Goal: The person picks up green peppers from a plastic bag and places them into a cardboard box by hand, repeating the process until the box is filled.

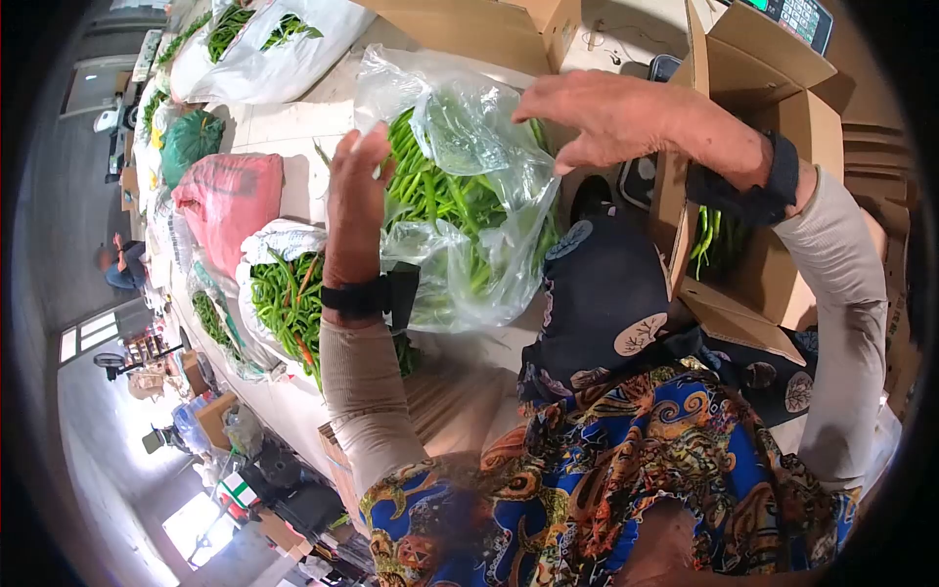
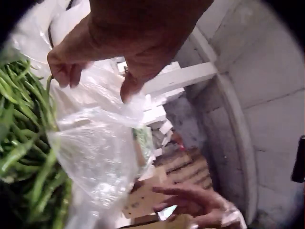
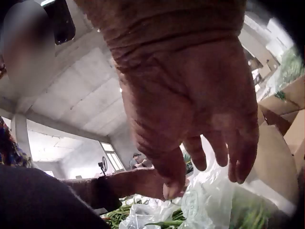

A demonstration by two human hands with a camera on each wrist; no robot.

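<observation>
A clear plastic bag full of long green chili peppers lies before me, its top loose and crumpled. My left hand is over the bag's left side, thumb apart from the fingers. In the left wrist view, the left hand hangs above the plastic, with one chili's tip by its fingertips. My right hand reaches over the bag's right edge, its thumb spread from loosely bent fingers. The right wrist view shows the right hand with fingers pointing down at the plastic.
On the right, an open cardboard box has green chilies inside. A white sack of green and reddish chilies, a pink sack and a green bag stand left. Another carton and a calculator-like device are at the back.
</observation>
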